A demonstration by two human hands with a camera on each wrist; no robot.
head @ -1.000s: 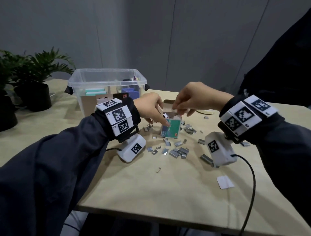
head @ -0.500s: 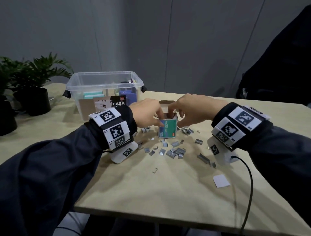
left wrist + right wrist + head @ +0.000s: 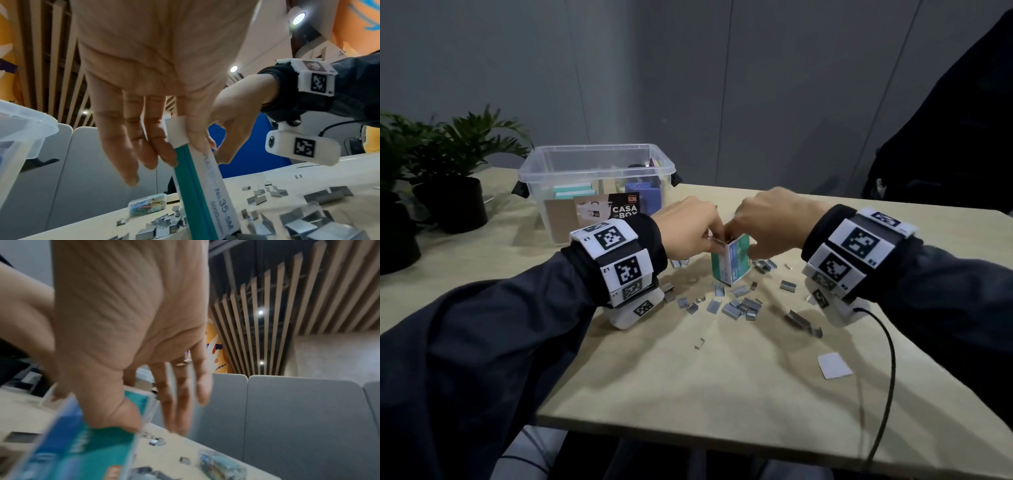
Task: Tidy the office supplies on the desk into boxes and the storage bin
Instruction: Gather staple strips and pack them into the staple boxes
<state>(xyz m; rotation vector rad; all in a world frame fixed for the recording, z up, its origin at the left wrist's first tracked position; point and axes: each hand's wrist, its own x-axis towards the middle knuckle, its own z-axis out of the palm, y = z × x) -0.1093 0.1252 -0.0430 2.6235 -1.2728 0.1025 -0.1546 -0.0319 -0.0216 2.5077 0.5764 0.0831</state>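
Staple box (image 3: 732, 262) tilted since half a second before; gripped by right hand (image 3: 767, 219), steadied by left hand (image 3: 688, 229) fingers at its flap.

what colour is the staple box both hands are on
Teal green with white side panels; the staple box shows best in the head view.

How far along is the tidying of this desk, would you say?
Partly done, I'd judge. The clear bin at the back already holds some boxes. In hand: the staple box stands on end, the right hand gripping it and the left hand at its open top. Left: many loose staples around it, a white paper scrap, and a paperclip box behind.
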